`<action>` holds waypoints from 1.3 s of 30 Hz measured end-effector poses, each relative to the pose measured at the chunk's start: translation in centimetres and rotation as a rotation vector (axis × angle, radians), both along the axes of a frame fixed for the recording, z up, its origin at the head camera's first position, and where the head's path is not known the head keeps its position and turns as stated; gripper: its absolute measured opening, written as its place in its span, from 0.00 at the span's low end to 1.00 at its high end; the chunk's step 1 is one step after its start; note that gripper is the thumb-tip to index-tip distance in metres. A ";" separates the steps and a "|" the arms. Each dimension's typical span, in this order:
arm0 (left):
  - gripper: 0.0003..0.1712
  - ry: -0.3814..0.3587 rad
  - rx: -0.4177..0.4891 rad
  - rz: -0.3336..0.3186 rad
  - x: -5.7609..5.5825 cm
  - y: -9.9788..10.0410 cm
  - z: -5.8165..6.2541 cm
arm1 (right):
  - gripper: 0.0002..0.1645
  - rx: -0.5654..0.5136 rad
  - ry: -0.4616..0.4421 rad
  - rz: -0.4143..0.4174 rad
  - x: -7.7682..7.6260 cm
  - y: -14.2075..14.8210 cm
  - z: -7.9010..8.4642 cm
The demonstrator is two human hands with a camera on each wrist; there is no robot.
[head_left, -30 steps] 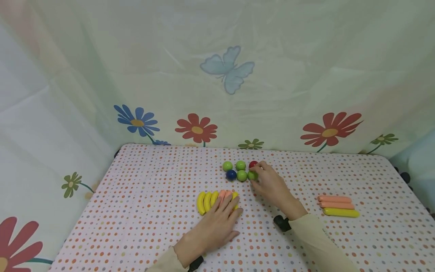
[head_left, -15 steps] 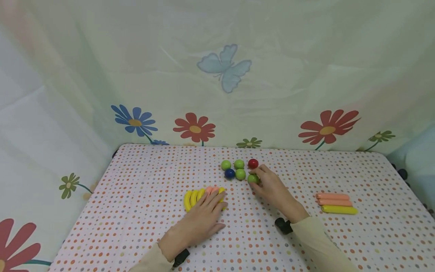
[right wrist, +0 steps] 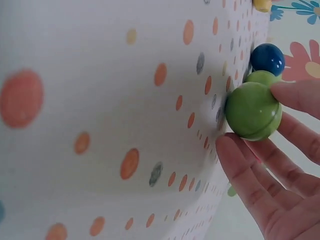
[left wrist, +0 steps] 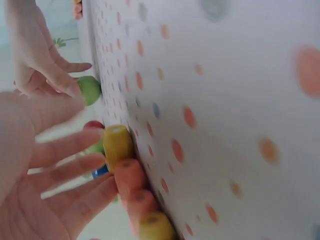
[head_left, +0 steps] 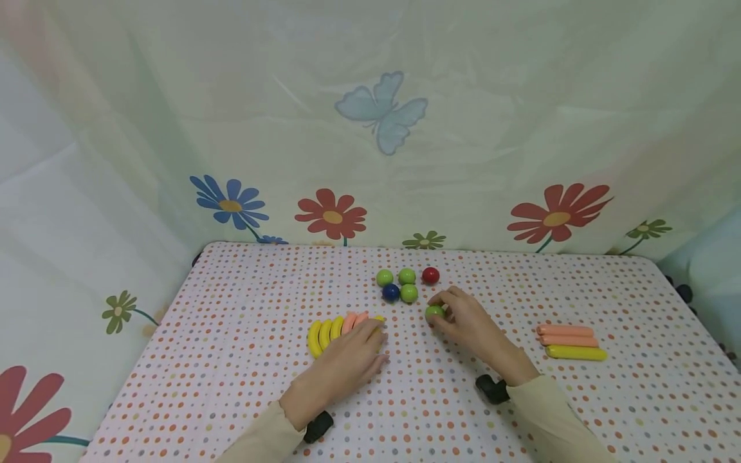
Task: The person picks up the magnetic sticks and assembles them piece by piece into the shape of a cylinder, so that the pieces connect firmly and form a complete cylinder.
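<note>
In the head view, my right hand (head_left: 471, 325) pinches a glossy green ball (head_left: 434, 312) between thumb and fingers, low over the tablecloth. The right wrist view shows a fine seam around this green ball (right wrist: 252, 111). My left hand (head_left: 350, 360) lies over the right part of a row of yellow toy bananas (head_left: 315, 339) and pink sausage-like pieces (head_left: 349, 323), partly hiding them. Its fingers are extended, as the left wrist view shows, with the fingertips right at the ends of a yellow piece (left wrist: 118, 145) and a pink piece (left wrist: 130, 177).
Behind my hands sit a red ball (head_left: 431, 276), a dark blue ball (head_left: 391, 293) and several green balls (head_left: 384, 278). To the right lie pink sticks (head_left: 567, 341) and a yellow stick (head_left: 576, 352) side by side. A flowered curtain (head_left: 463, 161) hangs behind the dotted table (head_left: 249, 283).
My right hand has drawn the green ball toward me, away from the red ball and the other green ones. The row under my left hand has shifted left.
</note>
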State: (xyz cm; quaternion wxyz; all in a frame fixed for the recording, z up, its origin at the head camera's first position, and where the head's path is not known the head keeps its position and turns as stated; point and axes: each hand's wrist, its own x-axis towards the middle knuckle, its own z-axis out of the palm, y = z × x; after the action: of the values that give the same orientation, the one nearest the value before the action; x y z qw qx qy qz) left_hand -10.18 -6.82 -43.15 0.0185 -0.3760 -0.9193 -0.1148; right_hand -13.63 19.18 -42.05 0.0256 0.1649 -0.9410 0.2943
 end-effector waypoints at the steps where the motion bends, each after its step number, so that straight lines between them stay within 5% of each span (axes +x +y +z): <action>1: 0.18 -0.003 0.022 0.013 -0.1 0.3 0.0 | 0.10 0.000 -0.002 0.006 0.1 0.1 0.0; 7: 0.16 -0.041 0.135 0.103 -0.9 1.9 0.0 | 0.13 -0.035 -0.053 0.032 0.4 0.3 -0.4; 14: 0.12 -0.053 0.143 0.202 -1.3 2.9 -0.3 | 0.17 -0.066 -0.087 0.080 0.8 -0.2 -0.6; 23: 0.09 -0.053 0.172 0.194 -1.5 3.8 -0.3 | 0.15 -0.132 -0.059 0.166 1.1 -1.2 -0.8; 39: 0.11 -0.066 0.160 0.191 -1.5 4.0 0.0 | 0.17 -0.117 -0.061 0.179 1.0 -2.2 -0.8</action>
State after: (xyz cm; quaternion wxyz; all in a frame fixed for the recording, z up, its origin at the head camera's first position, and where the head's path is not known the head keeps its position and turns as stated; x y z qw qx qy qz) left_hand -11.66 -2.81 -43.13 0.0289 -0.2801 -0.9390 -0.1976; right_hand -12.60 16.95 -42.89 -0.0197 0.2376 -0.9040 0.3549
